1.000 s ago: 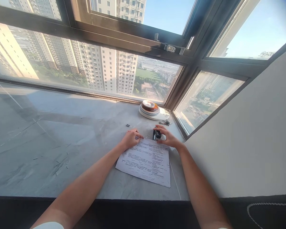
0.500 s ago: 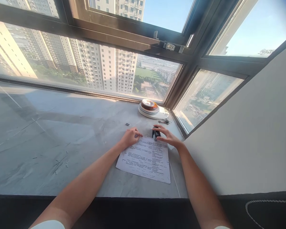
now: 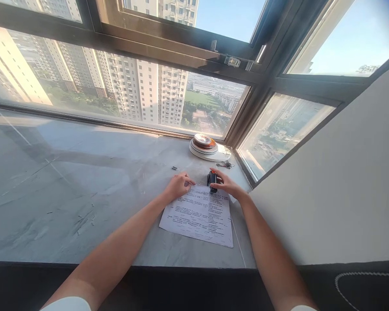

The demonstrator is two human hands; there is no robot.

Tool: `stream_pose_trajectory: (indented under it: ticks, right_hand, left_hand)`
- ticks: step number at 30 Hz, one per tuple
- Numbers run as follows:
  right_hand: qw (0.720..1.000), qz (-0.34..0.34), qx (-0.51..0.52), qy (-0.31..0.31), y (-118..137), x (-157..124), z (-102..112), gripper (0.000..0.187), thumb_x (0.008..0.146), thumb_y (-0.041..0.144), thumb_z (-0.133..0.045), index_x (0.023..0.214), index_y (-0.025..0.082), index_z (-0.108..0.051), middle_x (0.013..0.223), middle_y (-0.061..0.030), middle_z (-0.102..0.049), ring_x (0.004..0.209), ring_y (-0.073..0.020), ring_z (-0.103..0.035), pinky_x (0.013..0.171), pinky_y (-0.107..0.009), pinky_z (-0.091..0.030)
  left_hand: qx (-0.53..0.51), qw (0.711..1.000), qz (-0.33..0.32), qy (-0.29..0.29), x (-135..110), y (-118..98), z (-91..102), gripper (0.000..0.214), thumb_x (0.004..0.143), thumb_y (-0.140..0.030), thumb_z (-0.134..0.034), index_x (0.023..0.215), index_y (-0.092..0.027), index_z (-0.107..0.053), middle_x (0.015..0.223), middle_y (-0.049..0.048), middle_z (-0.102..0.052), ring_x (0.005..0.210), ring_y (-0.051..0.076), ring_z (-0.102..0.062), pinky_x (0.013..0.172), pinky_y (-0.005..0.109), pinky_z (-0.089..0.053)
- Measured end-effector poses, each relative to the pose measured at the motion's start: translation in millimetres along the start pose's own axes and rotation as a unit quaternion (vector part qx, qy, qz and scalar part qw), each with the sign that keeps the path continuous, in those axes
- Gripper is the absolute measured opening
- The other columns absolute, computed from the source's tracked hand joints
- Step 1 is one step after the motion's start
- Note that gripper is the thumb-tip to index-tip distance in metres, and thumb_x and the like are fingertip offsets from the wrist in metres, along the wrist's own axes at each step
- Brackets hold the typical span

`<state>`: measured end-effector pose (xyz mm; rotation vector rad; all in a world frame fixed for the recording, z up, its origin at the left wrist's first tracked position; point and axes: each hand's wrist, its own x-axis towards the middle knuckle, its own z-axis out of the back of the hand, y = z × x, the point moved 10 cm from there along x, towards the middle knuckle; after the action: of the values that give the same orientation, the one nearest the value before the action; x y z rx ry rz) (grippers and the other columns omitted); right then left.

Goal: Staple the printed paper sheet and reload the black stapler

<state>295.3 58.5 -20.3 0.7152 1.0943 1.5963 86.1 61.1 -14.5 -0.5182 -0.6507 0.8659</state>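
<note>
- One printed paper [image 3: 199, 216] on sill [image 3: 84, 181]; sheet count unclear.
- One black stapler [image 3: 212, 180] at its top edge.
- Left hand [image 3: 177, 185] presses paper, fingers bent.
- Right hand [image 3: 228, 186] on stapler; grip unreadable.

The print on the sheet [image 3: 197, 216] at centre frame is too small to read. The right hand [image 3: 228, 186] covers part of the stapler [image 3: 212, 180], its grip unclear. The tiny dark piece [image 3: 174, 168] left of it cannot be identified.
</note>
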Motion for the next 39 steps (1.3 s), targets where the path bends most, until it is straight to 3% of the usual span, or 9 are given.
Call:
stream_pose_trajectory:
  ticks: [3,7,18,20,24,27,30,34,39]
  right_hand:
    - [1.0,-0.002,0.002,0.011,-3,2,-2,0.104,0.07,0.056,-0.089,0.159,0.033,-0.041,0.16,-0.0103,-0.044,0.139,-0.0338,-0.052,0.121,-0.052,-0.039]
    - [0.999,0.024,-0.026,0.01,1,2,-1,0.107,0.068,0.054,-0.092,0.159,0.036,-0.039,0.164,-0.0079,-0.039,0.15,-0.0334,-0.039,0.126,-0.052,-0.03]
    - [0.994,0.067,-0.084,0.022,13,-1,-9,0.107,0.07,0.058,-0.089,0.16,0.042,-0.035,0.169,-0.0076,-0.026,0.153,-0.0342,-0.034,0.12,-0.053,-0.04]
    - [0.993,0.072,-0.092,0.012,12,-3,-6,0.095,0.076,0.06,-0.083,0.158,0.041,-0.039,0.169,-0.0077,-0.027,0.149,-0.033,-0.041,0.118,-0.051,-0.044]
    - [0.975,0.148,-0.162,-0.046,31,-12,6,0.043,0.101,0.053,-0.055,0.138,0.034,-0.065,0.168,-0.0049,-0.032,0.15,-0.0331,-0.04,0.121,-0.053,-0.039]
    - [0.941,0.241,-0.237,0.011,51,-21,-9,0.036,0.102,0.034,-0.049,0.134,0.032,-0.067,0.158,-0.0044,-0.048,0.154,-0.0304,-0.034,0.126,-0.055,-0.029]
    - [0.914,0.281,-0.288,0.048,55,-22,-20,0.039,0.096,0.027,-0.059,0.135,0.03,-0.063,0.145,-0.0075,-0.06,0.147,-0.029,-0.043,0.121,-0.053,-0.036]
    - [0.898,0.251,-0.352,-0.08,48,-17,4,0.024,0.098,0.032,-0.059,0.121,0.027,-0.066,0.12,-0.0098,-0.07,0.119,-0.0294,-0.061,0.11,-0.052,-0.042]
    - [0.836,0.2,-0.354,-0.369,64,-48,60,0.031,0.102,0.043,-0.053,0.124,0.025,-0.064,0.113,-0.0122,-0.068,0.11,-0.0338,-0.058,0.1,-0.052,-0.046]
  left_hand:
    - [-0.003,1.0,-0.005,-0.001,0,1,-1.2,0.031,0.087,-0.014,-0.06,0.099,-0.029,-0.085,0.101,0.0058,-0.071,0.091,0.02,-0.067,0.099,0.038,-0.052]
    - [0.002,1.0,-0.006,-0.005,1,5,-2.4,0.03,0.087,-0.015,-0.061,0.098,-0.029,-0.085,0.099,0.0052,-0.07,0.09,0.021,-0.068,0.101,0.041,-0.051]
    - [0.001,1.0,-0.005,-0.008,1,2,-0.7,0.03,0.086,-0.014,-0.061,0.097,-0.029,-0.084,0.099,0.0054,-0.07,0.091,0.021,-0.066,0.1,0.041,-0.051]
    - [0.0,1.0,-0.005,-0.006,1,2,-0.6,0.03,0.086,-0.014,-0.06,0.098,-0.028,-0.084,0.099,0.0057,-0.069,0.089,0.02,-0.066,0.097,0.04,-0.052]
    - [0.014,1.0,-0.012,0.0,0,1,-1.4,0.034,0.088,-0.013,-0.056,0.1,-0.029,-0.084,0.1,0.0056,-0.068,0.089,0.019,-0.066,0.095,0.038,-0.052]
    - [0.034,0.999,-0.013,-0.005,-1,0,-0.6,0.035,0.088,-0.012,-0.056,0.1,-0.03,-0.084,0.102,0.0052,-0.068,0.093,0.02,-0.066,0.098,0.038,-0.05]
    - [0.046,0.999,-0.013,-0.002,-2,0,-1.4,0.035,0.089,-0.013,-0.056,0.102,-0.031,-0.083,0.102,0.0051,-0.068,0.096,0.021,-0.065,0.1,0.04,-0.048]
    - [0.049,0.999,-0.003,0.0,-2,1,-1.6,0.033,0.09,-0.015,-0.055,0.102,-0.03,-0.082,0.101,0.0052,-0.066,0.095,0.021,-0.064,0.099,0.041,-0.047]
    - [0.062,0.998,0.009,-0.011,-2,2,0.9,0.032,0.088,-0.014,-0.056,0.102,-0.028,-0.082,0.101,0.0065,-0.066,0.1,0.023,-0.063,0.1,0.042,-0.047]
